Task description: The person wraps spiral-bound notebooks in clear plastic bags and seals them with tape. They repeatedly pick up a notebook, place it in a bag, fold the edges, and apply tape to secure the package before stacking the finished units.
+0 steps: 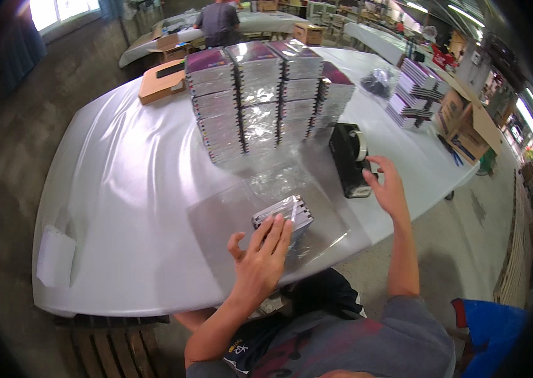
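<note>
My left hand (260, 257) lies with fingers spread on top of a small stack of booklets (303, 215) near the table's front edge. Clear plastic film (219, 217) spreads out under and around that stack, and some of it is folded over the top. To the right is a black tape dispenser (346, 165) with a tape roll (360, 146) on it. My right hand (389, 187) is at the dispenser's right side, thumb and forefinger apart beside the roll. No tape shows between those fingers.
Tall rows of film-wrapped booklet stacks (260, 94) stand behind the film. An open cardboard box (468, 126), loose booklet piles (412, 94) and blue-handled pliers (454, 152) are at right. A shallow brown box (160, 83) lies far left, a white block (56, 257) near left. Another person (219, 24) sits beyond.
</note>
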### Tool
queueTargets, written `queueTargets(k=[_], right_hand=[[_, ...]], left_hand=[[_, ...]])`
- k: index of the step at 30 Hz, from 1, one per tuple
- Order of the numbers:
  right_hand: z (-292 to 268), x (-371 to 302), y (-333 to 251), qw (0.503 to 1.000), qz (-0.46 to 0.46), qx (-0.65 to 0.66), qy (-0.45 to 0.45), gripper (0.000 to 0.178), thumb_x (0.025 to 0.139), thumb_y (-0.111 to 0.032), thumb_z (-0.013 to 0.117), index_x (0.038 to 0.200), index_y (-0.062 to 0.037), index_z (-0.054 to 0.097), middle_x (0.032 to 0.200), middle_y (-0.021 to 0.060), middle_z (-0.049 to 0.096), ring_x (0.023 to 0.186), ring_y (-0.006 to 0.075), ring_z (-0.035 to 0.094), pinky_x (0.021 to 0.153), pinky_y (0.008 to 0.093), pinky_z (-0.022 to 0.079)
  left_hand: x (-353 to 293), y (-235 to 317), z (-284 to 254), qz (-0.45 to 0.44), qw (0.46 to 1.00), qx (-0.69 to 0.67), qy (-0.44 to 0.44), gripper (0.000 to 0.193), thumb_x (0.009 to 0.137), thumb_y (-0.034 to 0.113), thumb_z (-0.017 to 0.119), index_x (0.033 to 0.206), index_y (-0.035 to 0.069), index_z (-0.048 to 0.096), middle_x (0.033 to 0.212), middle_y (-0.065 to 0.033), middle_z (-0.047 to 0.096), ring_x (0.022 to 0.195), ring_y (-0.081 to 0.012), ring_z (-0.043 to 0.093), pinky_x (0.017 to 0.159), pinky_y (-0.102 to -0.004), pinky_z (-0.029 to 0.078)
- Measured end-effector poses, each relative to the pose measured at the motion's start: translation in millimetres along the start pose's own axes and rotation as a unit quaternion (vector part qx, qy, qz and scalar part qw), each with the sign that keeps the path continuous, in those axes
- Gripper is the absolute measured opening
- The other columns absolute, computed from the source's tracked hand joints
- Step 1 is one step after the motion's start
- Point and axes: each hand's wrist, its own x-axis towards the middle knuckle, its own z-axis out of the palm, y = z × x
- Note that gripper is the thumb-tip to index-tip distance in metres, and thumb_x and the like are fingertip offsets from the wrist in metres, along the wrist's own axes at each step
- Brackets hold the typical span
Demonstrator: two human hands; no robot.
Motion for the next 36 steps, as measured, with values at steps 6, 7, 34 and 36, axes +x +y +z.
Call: queueTargets(k=[6, 7, 34, 36], right_hand=[[18.4, 28.8, 67.4, 0.91, 0.341, 0.219, -0.091, 0.035, 0.084, -0.04, 0.064, 0.1, -0.009, 0.066, 0.111, 0.006, 0.059, 0.101, 0.0218, 0.053, 0.088, 0.0431, 0.037], [16.8, 28.8, 56.3, 0.883, 0.392, 0.234, -0.105, 0.035, 0.083, -0.041, 0.065, 0.098, -0.0095, 0.066, 0.108, 0.0046, 0.06, 0.101, 0.0201, 0.052, 0.088, 0.0447, 0.035], [10.1, -60.3, 60.6, 0.947, 0.043, -0.255, 0.189, 0.008, 0.085, -0.015, 0.063, 0.086, -0.0112, 0.07, 0.104, 0.0055, 0.064, 0.101, 0.0248, 0.058, 0.105, 0.049, 0.027], [1.7, -58.0, 47.5, 0.973, -0.012, -0.166, 0.161, 0.009, 0.086, -0.012, 0.062, 0.087, -0.009, 0.07, 0.095, 0.0066, 0.066, 0.087, 0.0212, 0.061, 0.097, 0.0449, 0.037]], left_hand=[[-2.6, -1.5, 5.2, 0.005, 1.0, -0.011, 0.01, 0.041, 0.077, 0.009, 0.058, 0.117, 0.013, 0.062, 0.122, 0.0002, 0.06, 0.111, -0.0117, 0.053, 0.092, -0.0409, 0.024], [-2.4, -1.3, 5.5, 0.004, 1.0, -0.009, 0.013, 0.041, 0.076, 0.009, 0.058, 0.117, 0.013, 0.063, 0.121, 0.0004, 0.06, 0.111, -0.0116, 0.053, 0.092, -0.0409, 0.024], [6.8, 0.7, -3.4, -0.015, 0.994, -0.105, 0.014, 0.037, 0.076, 0.001, 0.062, 0.112, 0.009, 0.067, 0.112, -0.0061, 0.062, 0.1, -0.0203, 0.06, 0.078, -0.0332, 0.041], [7.7, 0.7, -3.0, -0.01, 0.994, -0.107, 0.017, 0.036, 0.076, 0.0, 0.062, 0.111, 0.008, 0.067, 0.108, -0.0064, 0.062, 0.1, -0.0215, 0.06, 0.078, -0.033, 0.042]])
